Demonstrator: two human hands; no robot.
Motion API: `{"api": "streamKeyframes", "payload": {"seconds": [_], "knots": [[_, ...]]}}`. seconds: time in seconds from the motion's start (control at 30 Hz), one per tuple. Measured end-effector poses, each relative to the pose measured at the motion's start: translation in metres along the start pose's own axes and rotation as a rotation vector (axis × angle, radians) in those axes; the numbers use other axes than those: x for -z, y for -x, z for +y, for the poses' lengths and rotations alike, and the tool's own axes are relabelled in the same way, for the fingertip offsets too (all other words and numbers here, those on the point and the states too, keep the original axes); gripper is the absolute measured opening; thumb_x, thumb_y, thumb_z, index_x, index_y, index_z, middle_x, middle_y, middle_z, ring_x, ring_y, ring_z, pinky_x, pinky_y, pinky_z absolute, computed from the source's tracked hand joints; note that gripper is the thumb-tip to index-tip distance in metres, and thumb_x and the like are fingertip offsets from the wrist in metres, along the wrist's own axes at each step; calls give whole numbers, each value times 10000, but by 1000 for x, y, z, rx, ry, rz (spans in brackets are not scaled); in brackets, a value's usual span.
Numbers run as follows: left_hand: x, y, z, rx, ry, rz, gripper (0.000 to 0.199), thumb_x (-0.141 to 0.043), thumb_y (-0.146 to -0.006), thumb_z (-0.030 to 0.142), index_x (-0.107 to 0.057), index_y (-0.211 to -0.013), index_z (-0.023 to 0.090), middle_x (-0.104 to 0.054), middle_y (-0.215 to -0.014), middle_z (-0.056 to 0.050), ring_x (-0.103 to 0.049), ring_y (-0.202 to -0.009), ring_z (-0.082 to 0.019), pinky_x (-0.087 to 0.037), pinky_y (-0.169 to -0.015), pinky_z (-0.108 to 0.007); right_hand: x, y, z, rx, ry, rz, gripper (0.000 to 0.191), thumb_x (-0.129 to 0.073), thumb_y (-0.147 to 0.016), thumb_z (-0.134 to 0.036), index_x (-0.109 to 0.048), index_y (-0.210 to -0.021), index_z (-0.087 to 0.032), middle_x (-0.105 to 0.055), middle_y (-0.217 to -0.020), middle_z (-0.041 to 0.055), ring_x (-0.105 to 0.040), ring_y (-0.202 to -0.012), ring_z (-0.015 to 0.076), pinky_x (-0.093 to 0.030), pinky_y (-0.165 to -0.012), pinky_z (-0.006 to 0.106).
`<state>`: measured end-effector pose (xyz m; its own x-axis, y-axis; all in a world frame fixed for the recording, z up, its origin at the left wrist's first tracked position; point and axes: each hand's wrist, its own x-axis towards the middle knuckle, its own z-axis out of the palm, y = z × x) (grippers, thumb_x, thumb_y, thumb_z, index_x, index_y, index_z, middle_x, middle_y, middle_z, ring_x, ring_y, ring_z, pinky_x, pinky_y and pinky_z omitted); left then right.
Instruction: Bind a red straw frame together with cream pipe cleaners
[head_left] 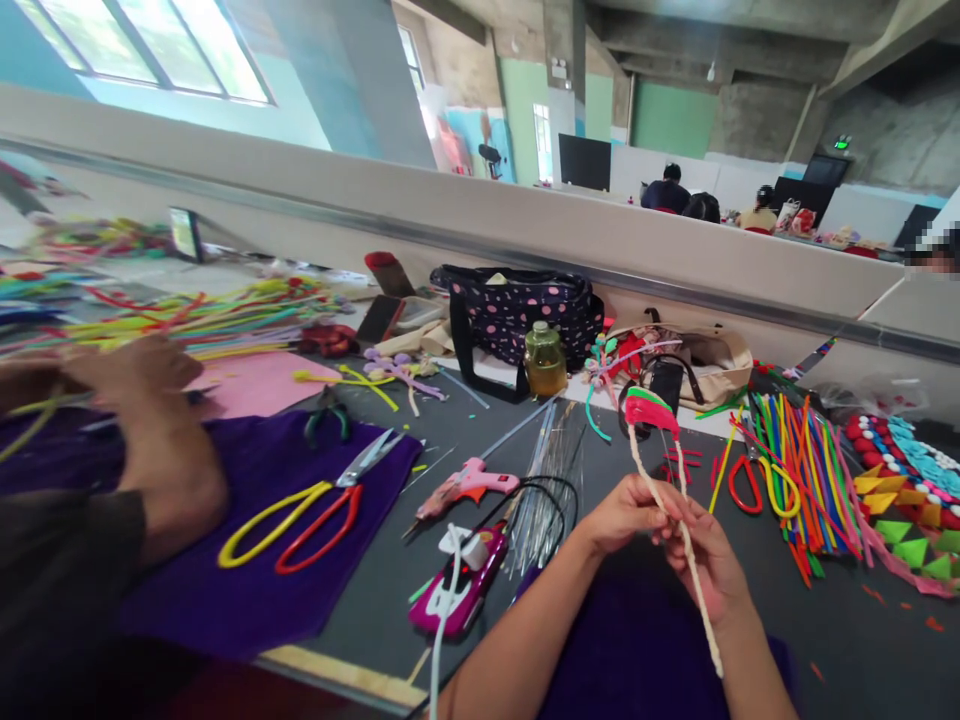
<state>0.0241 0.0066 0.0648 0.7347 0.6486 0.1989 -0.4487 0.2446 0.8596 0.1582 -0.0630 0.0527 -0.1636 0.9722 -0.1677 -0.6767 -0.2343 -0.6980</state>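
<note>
Between my two hands runs a cream cord (pixel 699 590), its ends rising to a small red, white and green piece (pixel 651 410) shaped like a watermelon slice. My left hand (pixel 628 512) pinches the cord just below that piece. Close against it, my right hand (pixel 709 562) has its fingers closed on the same cord, and a long tail hangs down over the palm. The fingertips nearly meet, so their exact grip is partly hidden. Under my forearms lies a dark purple cloth (pixel 622 650).
Left are large scissors (pixel 322 510), a pink glue gun (pixel 465 490), a purple power strip (pixel 465 590) and a co-worker's arm (pixel 169 450). Thin wires (pixel 547 500) lie mid-table. Behind stand a jar (pixel 545 362) and a dark bag (pixel 491 325). Colourful pipe cleaners (pixel 802 470) lie right, beside more scissors (pixel 780 487).
</note>
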Motion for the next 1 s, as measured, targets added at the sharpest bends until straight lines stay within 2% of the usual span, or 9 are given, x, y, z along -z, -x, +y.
{"api": "streamKeyframes", "payload": {"seconds": [0.17, 0.3, 0.43, 0.57, 0.73, 0.83, 1.0], "knots": [[-2, -2, 2, -58, -44, 34, 266, -812, -614, 380, -728, -690, 139, -605, -728, -60, -511, -519, -77, -368, -450, -196, 1, -1, 4, -27, -38, -21, 247, -770, -683, -275, -626, -864, -189, -565, -633, -50, -439, -444, 41, -344, -393, 134], [-4, -5, 1, -65, -124, 191, 270, -823, -590, 366, -725, -666, 126, -571, -694, -41, -493, -522, -80, -352, -453, -201, 0, -3, 3, -13, -29, 22, 253, -764, -699, -286, -619, -878, -182, -571, -643, -46, -459, -455, 47, -384, -414, 146], [-3, -9, -4, -65, -208, 319, 271, -814, -600, 363, -715, -670, 120, -593, -687, -37, -467, -519, -75, -334, -458, -195, 1, -4, -2, 125, 18, 145, 278, -772, -691, -285, -595, -883, -188, -590, -623, -54, -502, -466, 51, -435, -472, 153], [-3, -14, -7, -60, -261, 398, 263, -789, -638, 365, -708, -712, 125, -600, -657, -24, -465, -548, -81, -348, -508, -192, 2, -3, -5, 306, 109, 304, 307, -767, -689, -318, -562, -888, -206, -606, -665, -58, -552, -508, 67, -458, -479, 160], [-6, -17, -7, -90, -319, 429, 292, -750, -679, 418, -711, -717, 132, -613, -675, -33, -501, -619, -114, -395, -600, -218, 4, -3, -3, 470, 313, 443, 312, -727, -714, -378, -547, -907, -211, -595, -697, -55, -570, -539, 86, -480, -476, 184], [-7, -18, -8, -79, -386, 435, 316, -731, -696, 441, -725, -755, 131, -608, -659, -28, -486, -606, -110, -384, -589, -215, 5, -3, -1, 544, 422, 496, 300, -692, -742, -401, -542, -915, -208, -604, -718, -41, -579, -561, 96, -491, -483, 197], [-7, -20, -14, -31, -263, 425, 346, -705, -713, 473, -689, -785, 135, -578, -620, -1, -488, -548, -97, -397, -546, -209, 4, 1, -4, 618, 584, 594, 287, -647, -786, -421, -538, -927, -196, -605, -725, -23, -591, -577, 108, -518, -515, 219]]}}
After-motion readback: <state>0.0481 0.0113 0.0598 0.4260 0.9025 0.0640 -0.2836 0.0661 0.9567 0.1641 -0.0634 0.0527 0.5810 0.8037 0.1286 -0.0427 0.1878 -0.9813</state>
